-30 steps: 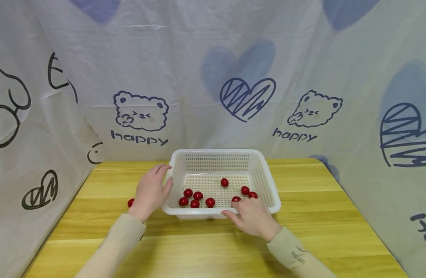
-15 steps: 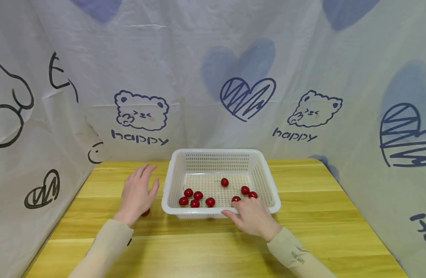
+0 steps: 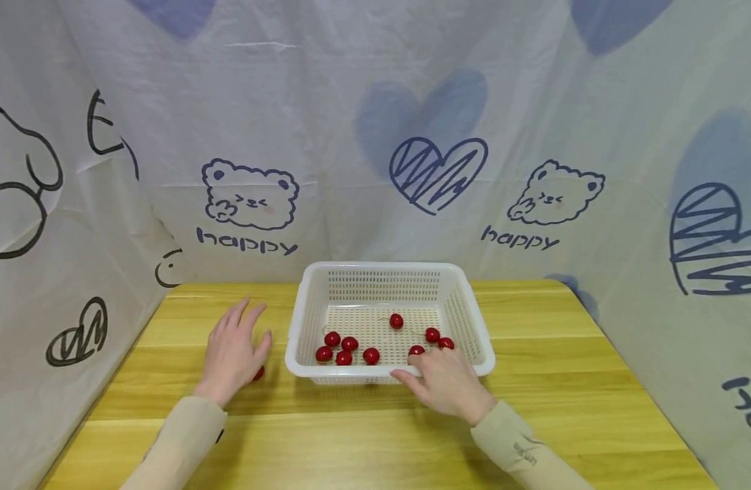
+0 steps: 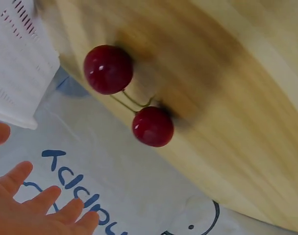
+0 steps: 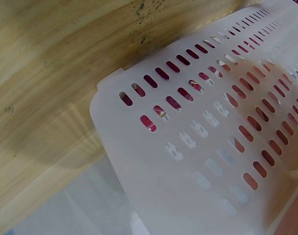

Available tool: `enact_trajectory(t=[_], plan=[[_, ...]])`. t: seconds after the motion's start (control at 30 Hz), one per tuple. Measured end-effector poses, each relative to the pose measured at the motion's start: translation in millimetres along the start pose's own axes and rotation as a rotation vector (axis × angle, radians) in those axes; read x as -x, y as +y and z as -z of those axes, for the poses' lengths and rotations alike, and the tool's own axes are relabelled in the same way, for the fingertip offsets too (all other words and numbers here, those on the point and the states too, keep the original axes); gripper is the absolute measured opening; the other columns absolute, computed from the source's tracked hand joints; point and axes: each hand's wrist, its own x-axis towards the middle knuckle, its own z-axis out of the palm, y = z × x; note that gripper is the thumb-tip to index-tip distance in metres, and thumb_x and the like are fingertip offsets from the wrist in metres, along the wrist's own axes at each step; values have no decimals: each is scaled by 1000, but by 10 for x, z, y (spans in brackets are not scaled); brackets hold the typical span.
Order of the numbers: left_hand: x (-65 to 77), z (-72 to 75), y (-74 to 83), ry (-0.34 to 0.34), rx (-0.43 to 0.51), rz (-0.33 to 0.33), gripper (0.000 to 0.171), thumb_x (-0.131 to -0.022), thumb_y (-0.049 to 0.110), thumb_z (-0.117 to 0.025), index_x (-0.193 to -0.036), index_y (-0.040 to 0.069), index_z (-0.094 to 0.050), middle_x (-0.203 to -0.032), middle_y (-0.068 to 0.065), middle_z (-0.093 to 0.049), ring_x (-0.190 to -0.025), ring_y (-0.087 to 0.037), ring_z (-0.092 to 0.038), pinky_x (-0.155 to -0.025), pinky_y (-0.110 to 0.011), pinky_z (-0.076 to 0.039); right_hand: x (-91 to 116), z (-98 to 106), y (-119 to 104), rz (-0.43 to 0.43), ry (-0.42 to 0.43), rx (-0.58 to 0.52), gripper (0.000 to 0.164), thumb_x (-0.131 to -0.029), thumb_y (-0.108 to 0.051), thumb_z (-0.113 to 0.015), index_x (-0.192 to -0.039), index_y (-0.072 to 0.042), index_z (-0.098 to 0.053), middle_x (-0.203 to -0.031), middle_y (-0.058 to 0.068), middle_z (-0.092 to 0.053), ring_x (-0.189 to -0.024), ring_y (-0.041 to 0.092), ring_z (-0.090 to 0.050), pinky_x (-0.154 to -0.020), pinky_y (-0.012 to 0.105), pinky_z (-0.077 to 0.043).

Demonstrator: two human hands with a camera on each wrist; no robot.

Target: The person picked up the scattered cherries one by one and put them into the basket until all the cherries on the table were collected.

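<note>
My left hand [image 3: 230,355] is over the table left of a white plastic basket [image 3: 351,371], fingers spread and holding nothing. A red cherry [image 3: 259,373] peeks out beside that hand in the head view. The left wrist view shows two cherries lying on the wood, a larger-looking one [image 4: 108,69] and another [image 4: 153,127], their thin green stems meeting; the spread fingers [image 4: 46,198] are apart from them. My right hand [image 3: 445,382] grips the basket's front rim, thumb outside and fingers over the inside. Inside the basket lie several cherries [image 3: 371,356], mostly along its front side.
The wooden table [image 3: 571,381] ends at a printed cloth backdrop [image 3: 345,204] just behind the basket. Another cloth wall [image 3: 20,292] runs along the left side. In the right wrist view the slotted basket wall [image 5: 139,171] fills much of the picture.
My left hand has let go of the basket's left rim and moved left over the table, uncovering a cherry on its right. The right hand and basket have stayed put.
</note>
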Motion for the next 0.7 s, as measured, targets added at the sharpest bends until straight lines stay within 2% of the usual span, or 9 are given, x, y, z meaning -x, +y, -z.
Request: enact_trajectory(t=[0.17,0.37,0.7], plan=[[51,-49,-54,-63,-12,31,52,-90,27,-58,-135,5,-46,-143,-29,-33,-125,-53,-30,-96,-70,-26,0,-4,3,4,4,4,51,-93,-63,-35,-59,-27,-38,-49,-11,-30,-43,8,-35,-39,25,-26],[120,-66,-87,-197,-24,100,53,-92,33,-54,-138,7,-45,-147,-29,-26,-127,-57,-24,-93,-74,-25,2,-22,15,3,6,3,50,-93,-63,-35,-59,-27,-38,-48,-11,-30,-43,8,-35,-39,25,-26],[194,-59,-83,-335,-65,119,53,-92,36,-55,-135,6,-48,-143,-32,-31,-121,-60,-31,-87,-73,-33,1,-27,19,6,9,5,50,-93,-64,-34,-59,-27,-39,-49,-11,-30,-43,8,-34,-40,24,-26]])
